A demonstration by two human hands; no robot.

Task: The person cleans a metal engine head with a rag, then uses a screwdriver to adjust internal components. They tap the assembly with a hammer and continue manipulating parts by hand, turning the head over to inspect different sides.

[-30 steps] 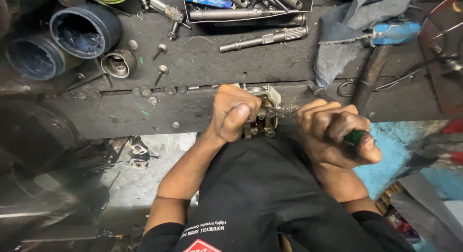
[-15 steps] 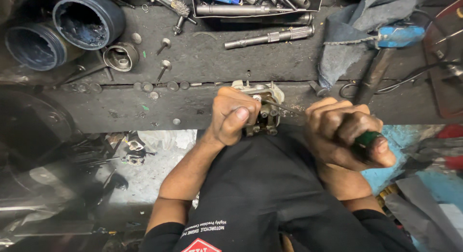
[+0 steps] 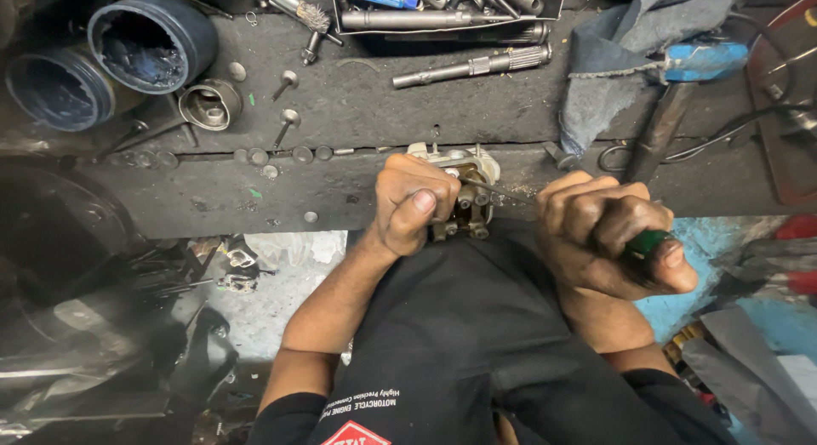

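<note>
My left hand (image 3: pixel 414 203) is closed around a small metal engine part (image 3: pixel 464 183), a carburettor-like body with brass fittings, pressed against the front edge of a dark, greasy workbench (image 3: pixel 213 194). My right hand (image 3: pixel 608 234) grips the green handle of a screwdriver (image 3: pixel 647 242). Its thin shaft runs leftward into the top of the metal part. Most of the part is hidden under my left fingers.
Two dark blue tubs (image 3: pixel 149 41) stand at the back left beside a small metal cup (image 3: pixel 210 105). Engine valves (image 3: pixel 289 122), washers, a long steel shaft (image 3: pixel 472 66), a tool tray (image 3: pixel 442 7), a grey rag (image 3: pixel 625 58) and a blue-handled hammer (image 3: pixel 681 88) lie behind.
Both hands stay on the part and the screwdriver. My right hand has shifted slightly right and down. The view has drifted a little, nothing else moved.
</note>
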